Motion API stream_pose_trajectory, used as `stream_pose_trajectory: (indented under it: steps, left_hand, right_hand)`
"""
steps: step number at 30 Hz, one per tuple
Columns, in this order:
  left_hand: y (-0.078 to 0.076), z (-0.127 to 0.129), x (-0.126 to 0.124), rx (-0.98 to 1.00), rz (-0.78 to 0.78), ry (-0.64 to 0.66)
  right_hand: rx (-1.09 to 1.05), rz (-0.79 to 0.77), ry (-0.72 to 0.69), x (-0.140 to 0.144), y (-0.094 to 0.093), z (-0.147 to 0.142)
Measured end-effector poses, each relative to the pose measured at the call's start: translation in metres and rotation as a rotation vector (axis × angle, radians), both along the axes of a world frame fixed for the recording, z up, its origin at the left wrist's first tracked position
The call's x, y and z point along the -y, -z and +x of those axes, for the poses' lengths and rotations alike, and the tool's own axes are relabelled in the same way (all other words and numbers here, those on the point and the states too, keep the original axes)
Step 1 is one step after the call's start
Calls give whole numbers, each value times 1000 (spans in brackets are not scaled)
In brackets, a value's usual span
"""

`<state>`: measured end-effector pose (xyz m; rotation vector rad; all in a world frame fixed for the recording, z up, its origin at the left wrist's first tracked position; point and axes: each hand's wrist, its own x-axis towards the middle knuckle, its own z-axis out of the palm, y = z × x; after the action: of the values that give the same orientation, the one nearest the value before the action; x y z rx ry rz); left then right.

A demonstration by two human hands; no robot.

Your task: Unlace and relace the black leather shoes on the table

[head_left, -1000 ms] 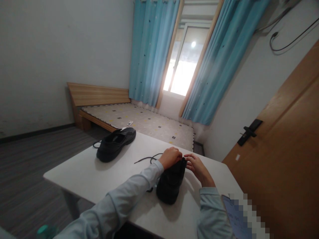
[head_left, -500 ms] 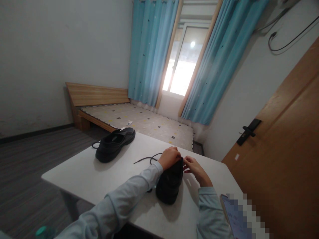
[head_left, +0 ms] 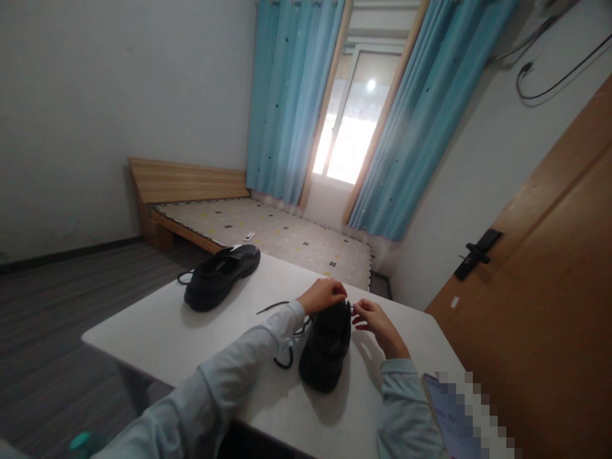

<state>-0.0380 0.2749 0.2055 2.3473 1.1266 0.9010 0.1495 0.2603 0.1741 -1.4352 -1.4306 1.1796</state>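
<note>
At the frame's lower centre, the left hand (head_left: 323,296) has shifted up-left over the low-cut black shoe (head_left: 324,364), leaving more thin black lace (head_left: 284,367) accessible; it and the right hand (head_left: 374,320) curl, grips unclear.

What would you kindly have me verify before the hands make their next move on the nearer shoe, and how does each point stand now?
1. Nearer shoe upright on the table: ok, sole down, heel towards the camera.
2. Left hand at the shoe: ok, its fingers are at the far, upper part.
3. Right hand gripping a lace end: cannot tell; the fingertips are beside the shoe's right edge, but too small to read.
4. Loose lace gathered up: not ok, it trails on the table left of the shoe.
5. Other shoe out of the way: ok, it stands apart, further left.
</note>
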Motion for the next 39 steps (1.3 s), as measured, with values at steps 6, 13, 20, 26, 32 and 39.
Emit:
stream_pose_trajectory:
  steps: [6, 13, 20, 26, 32, 39]
  left_hand:
    - [-10, -31, 0, -43, -16, 13]
    - [9, -81, -12, -224, -106, -169]
    - [23, -98, -6, -385, -203, -303]
    - [15, -117, 2, -523, -301, -396]
    - [12, -124, 3, -605, -365, -438]
    - [15, -129, 3, -631, -373, -411]
  right_hand:
    - [-30, -13, 52, -2, -6, 7]
    - [-128, 9, 130, 2, -12, 11]
    - [-230, 74, 291, 0, -15, 18]
    - [-303, 154, 425, -6, -13, 27]
    - [-358, 278, 528, -7, -13, 28]
    - [-463, 415, 686, -6, -20, 32]
